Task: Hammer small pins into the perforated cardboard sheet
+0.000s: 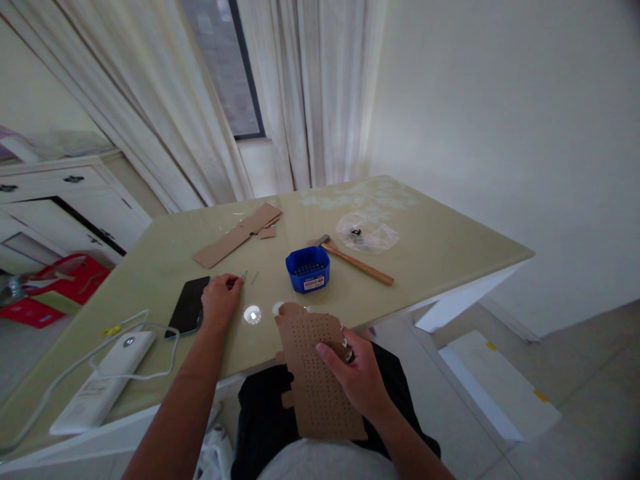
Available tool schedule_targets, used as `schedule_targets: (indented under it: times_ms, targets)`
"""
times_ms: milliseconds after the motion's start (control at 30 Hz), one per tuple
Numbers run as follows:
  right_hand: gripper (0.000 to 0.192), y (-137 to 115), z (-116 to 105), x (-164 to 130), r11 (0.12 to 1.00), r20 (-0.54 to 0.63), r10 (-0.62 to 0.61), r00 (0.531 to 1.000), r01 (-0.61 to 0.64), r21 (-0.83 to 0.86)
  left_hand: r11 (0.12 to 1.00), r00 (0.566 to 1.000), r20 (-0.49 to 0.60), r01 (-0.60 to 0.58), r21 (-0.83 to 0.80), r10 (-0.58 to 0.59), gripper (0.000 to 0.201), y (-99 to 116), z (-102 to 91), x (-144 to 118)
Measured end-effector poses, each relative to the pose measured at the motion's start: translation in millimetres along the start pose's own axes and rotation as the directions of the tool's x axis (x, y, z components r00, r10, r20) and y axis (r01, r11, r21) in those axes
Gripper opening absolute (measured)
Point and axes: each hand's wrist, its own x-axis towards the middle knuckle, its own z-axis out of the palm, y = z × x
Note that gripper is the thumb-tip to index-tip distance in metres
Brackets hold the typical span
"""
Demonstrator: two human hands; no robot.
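Observation:
My right hand [357, 373] grips the right edge of a brown cardboard piece [320, 387] over my lap, thumb on top. Rows of small holes dot this cardboard, and its edges carry torn tabs. Resting on the table, my left hand [221, 299] has its fingers curled together, with a thin metal nail [245, 275] at the fingertips. A second nail [255, 278] lies just to the right. Close by are a clear round disc [252, 315] and a blue plastic box [308, 270] with a red and white label. Behind the box rests a hammer [360, 262] with a wooden handle.
A black phone [189, 307] lies left of my left hand, beside a white power strip [105, 380] and its looping cable. Cardboard strips [240, 235] lie farther back. A clear plastic bag [367, 233] holds small dark pieces. A white box [500, 383] stands on the floor.

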Motion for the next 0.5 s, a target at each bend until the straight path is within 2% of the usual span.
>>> schedule_targets:
  times_ms: [100, 200, 267, 333, 400, 433, 467, 500]
  targets:
    - [0.036, 0, 0, 1, 0.999, -0.019, 0.022, 1.000, -0.021, 0.041, 0.998, 0.998, -0.033, -0.048, -0.039, 0.047, 0.020, 5, -2.7, -1]
    - [0.037, 1, 1, 3, 0.990, -0.056, 0.050, 0.997, -0.042, 0.133, 0.987, 0.986, -0.128, -0.117, -0.106, 0.103, 0.027, 20, -10.0, -13]
    - [0.040, 0, 1, 4, 0.968, -0.052, 0.090, 0.995, -0.075, 0.239, 0.966, 0.970, -0.177, -0.197, -0.166, 0.167, 0.034, 36, -15.6, -37]
    - [0.045, -1, 1, 4, 0.919, -0.006, 0.158, 0.987, -0.145, 0.366, 0.917, 0.946, -0.151, -0.316, -0.245, 0.285, 0.037, 54, -20.1, -74]
    - [0.051, -3, 1, 2, 0.843, 0.075, 0.232, 0.970, -0.239, 0.483, 0.839, 0.900, -0.089, -0.430, -0.332, 0.426, 0.040, 69, -23.1, -120]
    - [0.053, -4, 1, 1, 0.800, 0.112, 0.264, 0.958, -0.282, 0.530, 0.778, 0.854, -0.037, -0.490, -0.394, 0.519, 0.040, 75, -24.1, -142]
    - [0.054, -4, 0, 0, 0.761, 0.143, 0.285, 0.948, -0.315, 0.567, 0.644, 0.775, -0.059, -0.562, -0.519, 0.629, 0.041, 79, -24.8, -162]
    - [0.054, -4, 0, -1, 0.731, 0.166, 0.297, 0.940, -0.336, 0.594, 0.573, 0.742, -0.040, -0.549, -0.608, 0.669, 0.041, 82, -25.3, -178]
